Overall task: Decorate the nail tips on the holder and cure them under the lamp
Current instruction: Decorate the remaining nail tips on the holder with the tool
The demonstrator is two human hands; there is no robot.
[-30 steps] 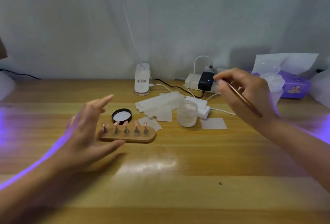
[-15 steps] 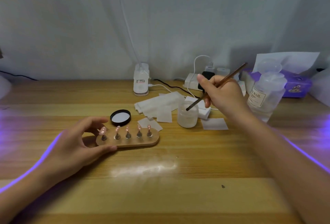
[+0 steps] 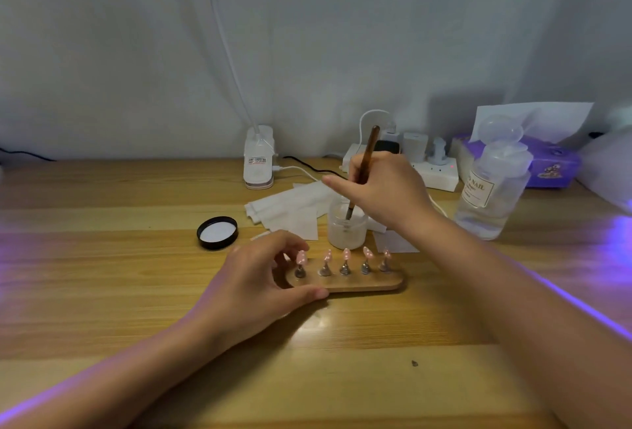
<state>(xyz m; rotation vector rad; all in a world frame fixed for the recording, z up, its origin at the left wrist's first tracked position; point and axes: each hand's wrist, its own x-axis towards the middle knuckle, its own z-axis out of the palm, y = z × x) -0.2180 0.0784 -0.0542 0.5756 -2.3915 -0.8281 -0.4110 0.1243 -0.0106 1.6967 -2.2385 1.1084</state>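
A wooden holder (image 3: pixel 362 283) lies on the table with several pink nail tips (image 3: pixel 346 254) standing on metal stands. My left hand (image 3: pixel 253 286) grips the holder's left end between thumb and fingers. My right hand (image 3: pixel 386 192) holds a brown brush (image 3: pixel 366 158) nearly upright, its tip dipped into a small frosted jar (image 3: pixel 345 235) just behind the holder. The jar's black lid (image 3: pixel 217 233) lies upside down to the left. A white clip-on lamp base (image 3: pixel 259 158) stands at the back by the wall.
White wipes (image 3: pixel 290 209) lie behind the jar. A clear pump bottle (image 3: pixel 492 185) stands at the right, a purple tissue box (image 3: pixel 550 163) and a white power strip (image 3: pixel 434 172) behind it. Purple light glows along both table sides.
My left hand closed on the holder's left end and slid it right, in front of the jar. My right hand turned the brush upright and lowered its tip into the jar.
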